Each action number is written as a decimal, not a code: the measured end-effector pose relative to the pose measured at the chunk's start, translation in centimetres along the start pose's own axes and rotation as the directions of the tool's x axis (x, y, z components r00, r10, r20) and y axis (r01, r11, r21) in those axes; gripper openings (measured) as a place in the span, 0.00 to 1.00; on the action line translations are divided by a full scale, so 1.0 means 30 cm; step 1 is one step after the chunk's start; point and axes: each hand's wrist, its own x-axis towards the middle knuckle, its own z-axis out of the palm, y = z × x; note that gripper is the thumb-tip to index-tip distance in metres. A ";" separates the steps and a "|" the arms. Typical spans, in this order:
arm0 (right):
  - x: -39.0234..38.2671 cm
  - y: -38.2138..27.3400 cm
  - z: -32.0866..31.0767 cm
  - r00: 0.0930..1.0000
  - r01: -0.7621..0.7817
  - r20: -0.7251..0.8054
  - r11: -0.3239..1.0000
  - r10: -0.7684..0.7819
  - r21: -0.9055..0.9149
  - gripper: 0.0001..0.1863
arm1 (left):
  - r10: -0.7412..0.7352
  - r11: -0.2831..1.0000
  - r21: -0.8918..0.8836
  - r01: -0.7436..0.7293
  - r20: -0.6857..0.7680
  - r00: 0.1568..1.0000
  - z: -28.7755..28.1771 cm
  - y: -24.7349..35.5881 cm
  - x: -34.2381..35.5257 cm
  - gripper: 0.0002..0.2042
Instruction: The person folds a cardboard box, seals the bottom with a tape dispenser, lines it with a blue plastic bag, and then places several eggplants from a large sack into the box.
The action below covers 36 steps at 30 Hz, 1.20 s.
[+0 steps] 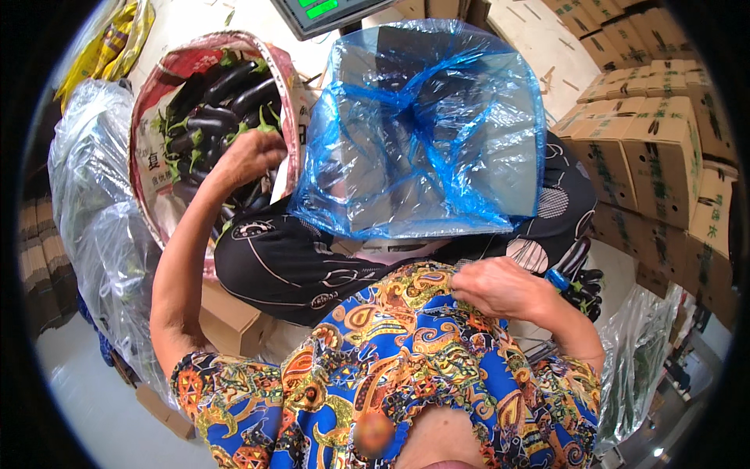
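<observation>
Eggplants (233,83) lie in the sack (148,150), upper ones slanting toward its far-right rim, just beyond my nearer left hand (251,159). Its fingers curl, like my right hand (501,288); whether either pinches anything, I can't tell.

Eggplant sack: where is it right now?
In the head view, the eggplant sack is upper left, immediately left of the blue plastic bag; the left hand is at its mouth.

Eggplants (223,121) in a sack (292,98) on the left, plastic bag (422,129) over a box (488,94) beside it, scale (332,23) beyond, between these 2, stacked cartons (655,156) far right, plastic sheeting (90,164) left of the sack
</observation>
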 end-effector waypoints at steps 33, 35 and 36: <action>0.571 0.283 -0.197 0.855 -0.049 -0.505 0.988 0.117 0.145 0.45 | 0.569 0.814 0.435 -0.385 -0.460 0.682 -0.046 0.485 0.430 0.17; 0.646 0.286 -0.192 0.905 -0.154 -0.349 0.952 0.243 0.263 0.37 | 0.571 0.801 0.520 -0.296 -0.518 0.636 -0.045 0.462 0.386 0.21; 0.657 0.296 -0.194 0.934 -0.137 -0.264 0.923 0.242 0.359 0.32 | 0.549 0.813 0.524 -0.256 -0.539 0.639 -0.039 0.448 0.383 0.22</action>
